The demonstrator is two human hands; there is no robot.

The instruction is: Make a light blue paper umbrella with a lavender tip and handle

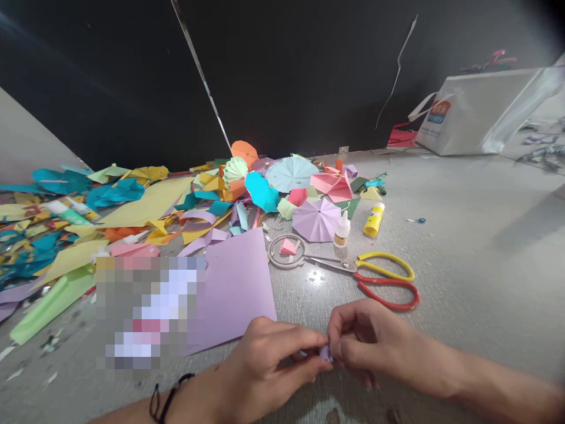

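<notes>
Between the fingertips of both hands is a small piece of purple paper (325, 353), mostly covered by the fingers. My left hand (280, 359) pinches it from the left, and my right hand (366, 341) pinches it from the right. Just beyond my left hand lies a flat purple paper sheet (241, 288). Scissors (353, 268) with one yellow and one red handle rest past my right hand. Their blade tips reach a grey tape ring (269, 252), with a folded pink paper piece (288, 247) inside its outline.
A small glue bottle (341, 231) and a yellow glue stick (375, 219) stand beyond the scissors. Folded paper rounds, such as a lilac one (315, 219), and coloured scraps (207, 206) heap along the black wall (309, 76). A white bag (477, 112) stands at back right.
</notes>
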